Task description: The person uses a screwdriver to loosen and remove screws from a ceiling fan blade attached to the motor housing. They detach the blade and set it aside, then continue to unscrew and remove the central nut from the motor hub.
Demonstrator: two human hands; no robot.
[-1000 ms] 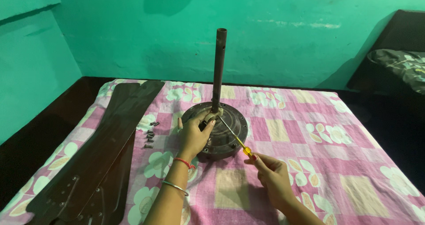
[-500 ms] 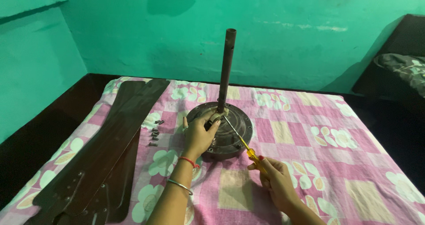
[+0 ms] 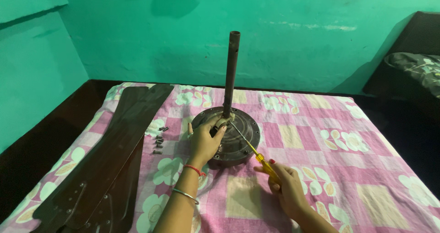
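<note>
- Head view: our left hand clasps the fan motor near its upright rod, mid-bed; the motor looks heavy, stiff metal, best steadied by the rim.
- Our right hand closes around the yellow-handled screwdriver, tip at the hub.
- Fan blades and screws lie left.

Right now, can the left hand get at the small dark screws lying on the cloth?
Probably yes. The left hand rests on the fan motor, and the screws lie just beside it on bare pink cloth, nothing between them. It would have to let go first.
</note>
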